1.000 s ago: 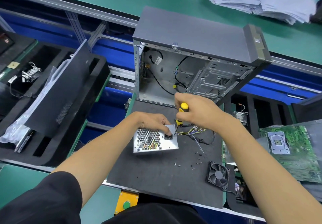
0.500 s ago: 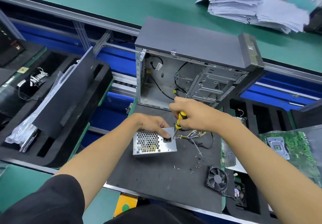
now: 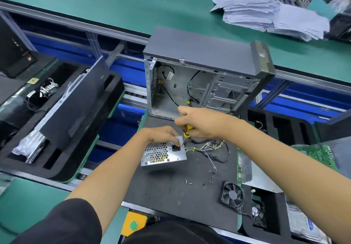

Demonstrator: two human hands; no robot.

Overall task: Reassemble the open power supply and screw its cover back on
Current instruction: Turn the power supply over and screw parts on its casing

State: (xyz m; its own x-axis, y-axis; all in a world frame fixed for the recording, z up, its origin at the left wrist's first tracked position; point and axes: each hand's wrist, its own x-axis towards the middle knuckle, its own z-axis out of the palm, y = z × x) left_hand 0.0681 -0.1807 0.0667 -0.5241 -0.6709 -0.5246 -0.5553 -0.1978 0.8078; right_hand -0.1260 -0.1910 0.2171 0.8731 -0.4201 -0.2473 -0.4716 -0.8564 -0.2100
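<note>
Sheet metal, bright and boxy, the power supply [image 3: 163, 154] sits on the dark grey mat [image 3: 171, 186] just in front of the open computer case [image 3: 205, 76], its honeycomb-perforated vent face and black socket turned up toward the person, long axis running left to right, its bundle of yellow and black wires [image 3: 207, 146] trailing off to the right. The left hand [image 3: 163, 135] grips its far top edge with curled fingers, while the right hand [image 3: 199, 124] is closed round a yellow-handled screwdriver [image 3: 187, 131], tip down at the box's upper right corner. No writing on it is readable; small screws [image 3: 201, 179] lie scattered on the mat near a black square fan [image 3: 232, 196].
</note>
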